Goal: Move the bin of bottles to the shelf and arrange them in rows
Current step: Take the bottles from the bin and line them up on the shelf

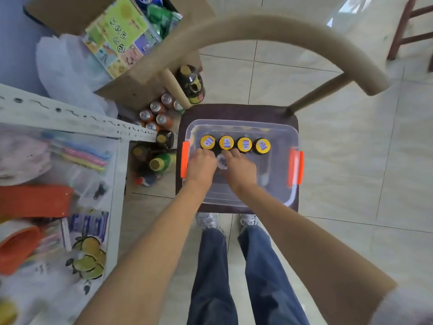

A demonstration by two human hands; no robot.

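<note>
A clear plastic bin (276,184) with orange side handles sits on a dark chair seat (234,111). Along its far side stand several dark bottles with yellow caps (244,144) in one row. Both my hands are inside the bin, just in front of that row. My left hand (201,165) is knuckles-up, fingers curled down over a bottle hidden beneath it. My right hand (239,168) is curled the same way over another. A pale bottle top (221,162) shows between the two hands. The white metal shelf (70,118) is at my left.
The chair's curved wooden backrest (269,26) arches over the bin. On the floor between shelf and chair stand drink cans (157,113) and loose bottles (161,161). A cardboard box (131,66) of goods lies behind them. The shelf holds packets and an orange item (35,201).
</note>
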